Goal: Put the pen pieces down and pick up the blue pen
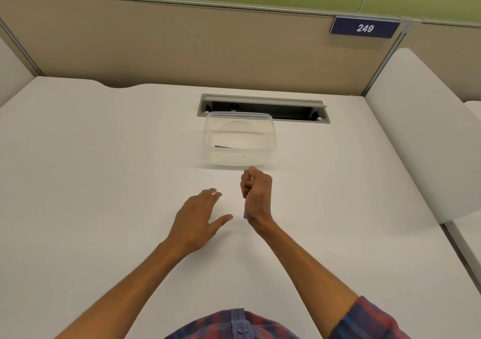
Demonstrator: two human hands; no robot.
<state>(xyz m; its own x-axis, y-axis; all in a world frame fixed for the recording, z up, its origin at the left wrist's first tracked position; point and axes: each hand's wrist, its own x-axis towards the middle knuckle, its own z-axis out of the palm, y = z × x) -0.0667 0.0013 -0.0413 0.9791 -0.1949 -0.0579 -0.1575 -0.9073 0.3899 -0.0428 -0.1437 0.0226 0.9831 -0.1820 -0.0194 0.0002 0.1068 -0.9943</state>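
A clear plastic container stands on the white desk, just in front of the cable slot. Something flat with a dark blue edge lies inside it. My right hand hovers just short of the container's near wall, its fingers curled round a small object; a bluish tip shows below the palm and a pale bit at the fingers. What the object is cannot be told. My left hand is beside it to the left, fingers spread and straight, low over the desk and holding nothing.
A grey cable slot with its flap open is set into the desk behind the container. A beige partition rises at the back, with a blue sign reading 249. White side panels border the desk on the right.
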